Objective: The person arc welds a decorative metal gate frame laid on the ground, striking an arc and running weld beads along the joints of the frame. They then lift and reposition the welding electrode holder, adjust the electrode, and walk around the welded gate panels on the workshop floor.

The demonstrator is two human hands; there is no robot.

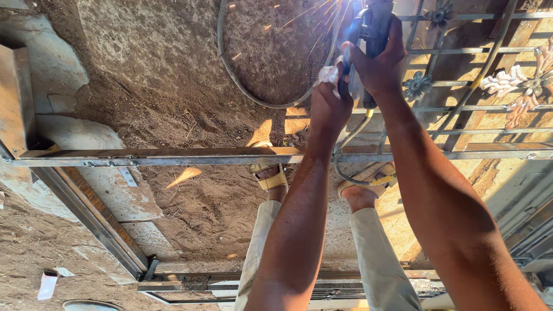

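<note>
Both my arms reach forward over a metal gate frame lying across the dirt ground. My right hand grips the dark body of an angle grinder at the top of the view. My left hand is closed around the grinder's side with a pale cloth bunched in it. Orange sparks fly off to the upper left. The grinder's disc is hidden behind my hands. A grey power cable loops over the ground from the tool. My legs and sandalled feet stand below the bar.
Ornamental ironwork with bars and metal flowers lies at the right. A rusty steel post stands at the left edge. More steel frame sections lie along the bottom. Flat stones and loose soil cover the ground.
</note>
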